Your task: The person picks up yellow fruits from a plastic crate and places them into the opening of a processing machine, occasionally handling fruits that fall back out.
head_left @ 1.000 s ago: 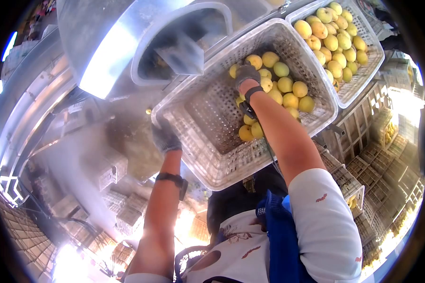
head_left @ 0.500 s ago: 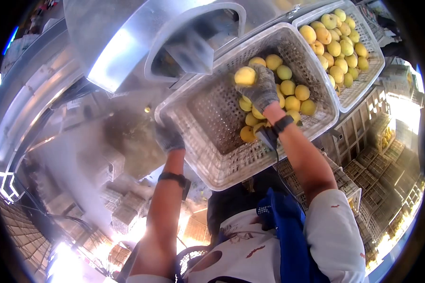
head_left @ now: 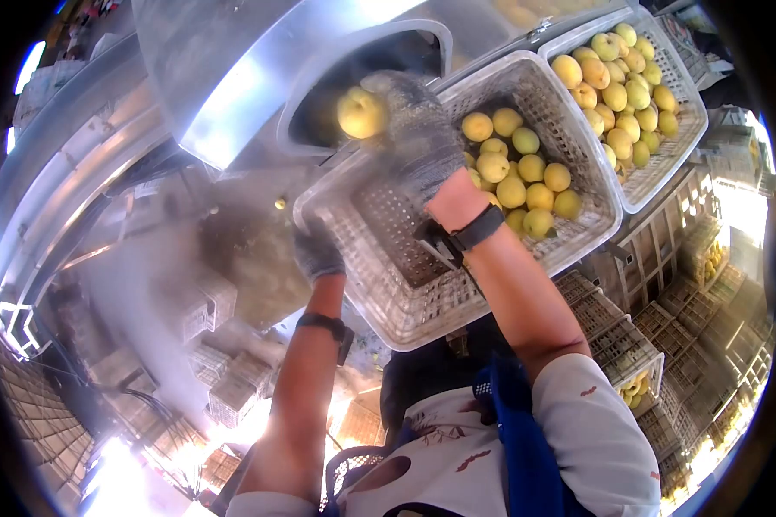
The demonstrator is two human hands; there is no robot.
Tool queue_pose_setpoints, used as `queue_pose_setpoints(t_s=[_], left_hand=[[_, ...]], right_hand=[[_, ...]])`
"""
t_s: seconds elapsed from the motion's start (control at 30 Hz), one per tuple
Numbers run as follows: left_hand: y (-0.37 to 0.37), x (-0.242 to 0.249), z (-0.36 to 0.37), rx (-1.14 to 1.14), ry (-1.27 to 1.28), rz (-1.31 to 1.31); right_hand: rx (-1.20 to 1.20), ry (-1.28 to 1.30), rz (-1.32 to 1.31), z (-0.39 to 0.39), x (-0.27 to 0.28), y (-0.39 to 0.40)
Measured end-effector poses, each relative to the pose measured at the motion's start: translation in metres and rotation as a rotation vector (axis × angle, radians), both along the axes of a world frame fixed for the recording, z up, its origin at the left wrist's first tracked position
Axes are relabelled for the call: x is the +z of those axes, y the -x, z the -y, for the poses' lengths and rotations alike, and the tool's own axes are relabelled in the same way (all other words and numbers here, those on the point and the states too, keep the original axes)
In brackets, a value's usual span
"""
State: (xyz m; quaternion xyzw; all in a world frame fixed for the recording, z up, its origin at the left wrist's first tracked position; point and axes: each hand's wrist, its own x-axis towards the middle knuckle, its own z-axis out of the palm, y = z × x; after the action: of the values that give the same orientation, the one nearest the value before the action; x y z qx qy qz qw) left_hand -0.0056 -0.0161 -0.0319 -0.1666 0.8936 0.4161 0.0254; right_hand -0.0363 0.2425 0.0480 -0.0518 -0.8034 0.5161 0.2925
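Note:
My right hand (head_left: 416, 129), in a grey work glove, holds a yellow peach (head_left: 362, 114) at its fingertips. Hand and fruit hang over the far left side of a pale plastic crate (head_left: 379, 314), just before the metal opening of a machine (head_left: 447, 52). With its gloved fingers over the crate's left rim, my left hand (head_left: 319, 248) grips that edge. Several more peaches (head_left: 510, 191) lie in the right part of the crate, and its left part shows bare perforated floor. My right wrist and forearm hide some of the fruit.
A second pale crate (head_left: 634, 196) full of peaches stands against the far right end of the first. A curved metal hood (head_left: 224, 103) rises at the upper left. Stacked crates (head_left: 612, 340) stand below on the right. One small fruit (head_left: 280, 203) lies off to the left.
My right hand has lifted the peach from above the pile and carried it left and away from me, to the machine's opening. My left hand stays on the crate's rim.

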Motion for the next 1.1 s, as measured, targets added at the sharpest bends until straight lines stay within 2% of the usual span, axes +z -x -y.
queue_pose_setpoints(t_s=[0.13, 0.2, 0.23, 0.3, 0.43, 0.47, 0.53, 0.57, 0.63, 0.67, 0.7, 0.73, 0.77, 0.83, 0.9, 0.97, 1.03, 1.07, 1.1], left_hand=[[0.001, -0.006, 0.001, 0.026, 0.005, 0.0], [0.0, -0.004, 0.0, 0.069, -0.185, 0.017], [0.0, -0.009, 0.004, 0.07, -0.186, 0.018], [0.001, -0.017, 0.01, -0.001, -0.049, -0.014], [0.0, -0.024, 0.011, -0.009, 0.034, -0.023], [0.0, -0.02, 0.01, -0.001, -0.01, -0.005], [0.0, -0.006, 0.003, 0.001, -0.06, 0.014], [-0.001, 0.007, -0.002, 0.002, 0.004, 0.032], [-0.003, 0.008, -0.002, -0.012, 0.067, 0.056], [-0.002, -0.004, 0.006, -0.02, 0.078, 0.005], [0.0, -0.012, 0.008, -0.031, 0.086, -0.049], [0.001, 0.018, -0.011, 0.024, 0.138, 0.068], [-0.001, 0.016, -0.011, 0.015, 0.135, 0.071], [-0.002, 0.008, -0.005, 0.007, 0.084, 0.027], [-0.001, -0.001, 0.001, -0.014, 0.033, -0.015], [-0.001, 0.001, 0.001, -0.025, 0.145, 0.023], [-0.001, -0.007, 0.006, -0.023, 0.105, 0.008], [0.0, -0.009, 0.008, -0.016, 0.063, -0.01], [0.001, -0.007, 0.006, -0.019, 0.065, -0.02]], right_hand=[[-0.102, -0.129, -0.055, 0.002, 0.021, -0.012], [-0.1, -0.098, -0.037, 0.006, 0.015, -0.012], [-0.103, -0.071, -0.019, 0.007, 0.014, -0.011], [-0.117, -0.152, -0.014, 0.006, 0.011, -0.01], [-0.19, -0.345, 0.0, 0.011, 0.025, 0.012], [-0.138, -0.204, 0.041, 0.015, 0.026, 0.025], [-0.162, -0.224, 0.041, 0.017, 0.034, 0.039], [-0.187, -0.24, 0.042, 0.02, 0.035, 0.046], [-0.171, -0.183, 0.201, 0.029, 0.032, 0.071], [-0.059, -0.101, 0.342, 0.024, 0.054, 0.063], [-0.177, -0.109, 0.258, 0.027, 0.066, 0.047], [-0.194, -0.03, 0.091, 0.026, 0.068, 0.022], [-0.206, 0.047, -0.077, 0.02, 0.066, -0.004], [-0.035, -0.094, -0.005, -0.004, 0.025, -0.052], [-0.151, -0.12, 0.187, -0.03, -0.02, -0.079], [-0.212, 0.076, 0.857, -0.077, -0.04, -0.079], [-0.223, -0.411, 0.998, -0.113, -0.096, -0.073], [-0.223, -0.408, 0.995, -0.114, -0.113, -0.065], [-0.202, -0.625, 1.087, -0.115, -0.126, -0.056]])
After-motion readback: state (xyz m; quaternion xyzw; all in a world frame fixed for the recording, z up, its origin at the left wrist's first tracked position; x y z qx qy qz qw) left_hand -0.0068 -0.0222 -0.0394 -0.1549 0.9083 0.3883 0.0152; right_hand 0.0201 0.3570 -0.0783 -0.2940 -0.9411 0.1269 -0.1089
